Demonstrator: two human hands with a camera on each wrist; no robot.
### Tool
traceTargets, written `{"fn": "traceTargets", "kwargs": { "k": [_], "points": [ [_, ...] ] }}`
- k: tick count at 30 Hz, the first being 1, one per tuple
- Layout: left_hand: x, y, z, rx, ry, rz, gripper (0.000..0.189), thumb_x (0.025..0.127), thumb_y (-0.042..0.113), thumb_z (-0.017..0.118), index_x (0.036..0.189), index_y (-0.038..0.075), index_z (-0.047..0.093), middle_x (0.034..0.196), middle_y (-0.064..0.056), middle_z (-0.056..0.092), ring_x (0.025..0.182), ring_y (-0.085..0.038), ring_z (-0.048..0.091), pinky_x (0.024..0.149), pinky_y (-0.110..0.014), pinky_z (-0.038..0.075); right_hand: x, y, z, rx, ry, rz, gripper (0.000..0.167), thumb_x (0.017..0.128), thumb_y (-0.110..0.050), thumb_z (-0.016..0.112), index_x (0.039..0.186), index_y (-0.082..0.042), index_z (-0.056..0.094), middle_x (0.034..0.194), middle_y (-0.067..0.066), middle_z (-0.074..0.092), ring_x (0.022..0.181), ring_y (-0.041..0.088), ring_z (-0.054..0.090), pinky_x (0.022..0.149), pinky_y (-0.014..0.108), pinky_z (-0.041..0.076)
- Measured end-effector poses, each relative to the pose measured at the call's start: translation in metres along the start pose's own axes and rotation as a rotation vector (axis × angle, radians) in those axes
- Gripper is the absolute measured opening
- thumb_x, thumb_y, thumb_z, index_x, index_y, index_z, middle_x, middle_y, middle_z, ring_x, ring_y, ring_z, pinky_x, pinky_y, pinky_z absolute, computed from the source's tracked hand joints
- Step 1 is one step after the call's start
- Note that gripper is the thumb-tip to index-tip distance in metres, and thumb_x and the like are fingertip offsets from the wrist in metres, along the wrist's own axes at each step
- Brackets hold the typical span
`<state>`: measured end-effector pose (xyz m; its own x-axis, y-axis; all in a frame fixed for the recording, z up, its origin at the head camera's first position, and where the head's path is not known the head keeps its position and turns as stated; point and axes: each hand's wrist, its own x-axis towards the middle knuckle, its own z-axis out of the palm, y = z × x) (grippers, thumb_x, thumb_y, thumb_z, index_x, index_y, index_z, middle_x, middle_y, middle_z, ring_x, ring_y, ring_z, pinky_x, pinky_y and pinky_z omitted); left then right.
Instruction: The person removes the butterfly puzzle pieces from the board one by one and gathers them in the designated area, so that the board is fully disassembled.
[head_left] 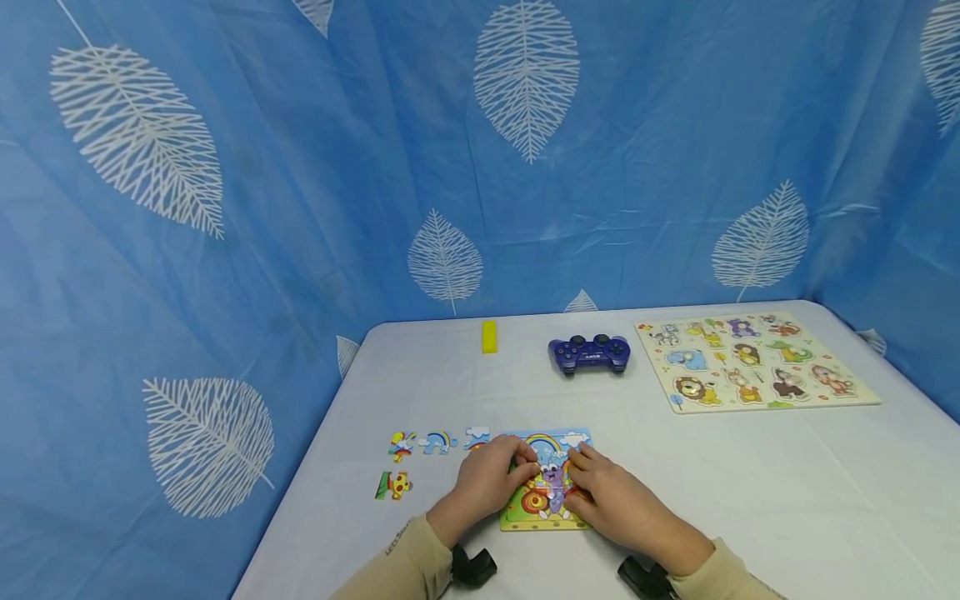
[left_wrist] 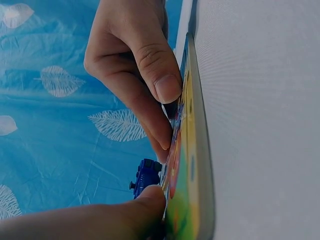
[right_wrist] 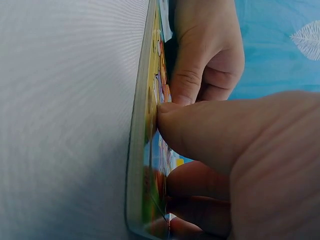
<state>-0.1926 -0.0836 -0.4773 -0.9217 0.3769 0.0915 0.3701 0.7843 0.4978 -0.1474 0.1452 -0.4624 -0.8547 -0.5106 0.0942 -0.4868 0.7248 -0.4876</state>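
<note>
A small picture puzzle board (head_left: 517, 524) with a purple cartoon animal and a rainbow lies flat on the white table. Over its left side my left hand (head_left: 483, 479) bends, with thumb and fingertips touching the picture. From the right, my right hand (head_left: 618, 500) rests its fingertips and thumb on the picture, the thumb standing apart from the fingers in the right wrist view. Left of the board lie loose puzzle pieces: a rainbow piece (head_left: 437, 442), a colourful piece (head_left: 401, 446), a red-and-yellow piece (head_left: 393, 485) and a cloud piece (head_left: 477, 437) close to the left hand.
Behind the board stand a yellow block (head_left: 489, 337) and a blue game controller (head_left: 590, 356). A larger animal puzzle board (head_left: 825, 406) lies at the back right. Blue leaf-patterned cloth (head_left: 360, 167) hangs behind and beside the table (head_left: 720, 475).
</note>
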Motion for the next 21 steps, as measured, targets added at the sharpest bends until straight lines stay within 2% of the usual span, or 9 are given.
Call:
{"fn": "traceTargets", "kwargs": {
  "k": [14, 18, 21],
  "points": [
    [0.0004, 0.0007, -0.0009, -0.095, 0.005, -0.025, 0.013, 0.096, 0.036, 0.074, 0.101, 0.024, 0.071, 0.089, 0.018, 0.069, 0.077, 0.004, 0.060, 0.069, -0.023, 0.048, -0.0003, -0.0001, 0.0000, -0.003, -0.005, 0.001, 0.051, 0.097, -0.027, 0.072, 0.134, 0.007, 0.064, 0.148, 0.026, 0.054, 0.142, 0.049, 0.044, 0.109, 0.060, 0.041],
    [0.0000, 0.0008, -0.0010, -0.137, 0.010, -0.027, 0.012, 0.096, 0.035, 0.074, 0.100, 0.024, 0.071, 0.089, 0.016, 0.071, 0.076, 0.002, 0.060, 0.067, -0.023, 0.048, -0.0004, -0.0006, 0.0000, -0.001, -0.008, 0.006, 0.051, 0.097, -0.028, 0.072, 0.134, 0.007, 0.064, 0.149, 0.026, 0.053, 0.143, 0.048, 0.043, 0.110, 0.060, 0.041],
    [-0.0001, 0.0014, -0.0016, -0.182, 0.013, -0.038, 0.012, 0.095, 0.033, 0.076, 0.100, 0.023, 0.071, 0.090, 0.014, 0.072, 0.070, 0.002, 0.057, 0.061, -0.023, 0.045, -0.0005, -0.0008, 0.0001, 0.001, -0.011, 0.010, 0.051, 0.097, -0.028, 0.072, 0.135, 0.007, 0.064, 0.149, 0.025, 0.053, 0.143, 0.048, 0.043, 0.110, 0.060, 0.040]
  ]
}}
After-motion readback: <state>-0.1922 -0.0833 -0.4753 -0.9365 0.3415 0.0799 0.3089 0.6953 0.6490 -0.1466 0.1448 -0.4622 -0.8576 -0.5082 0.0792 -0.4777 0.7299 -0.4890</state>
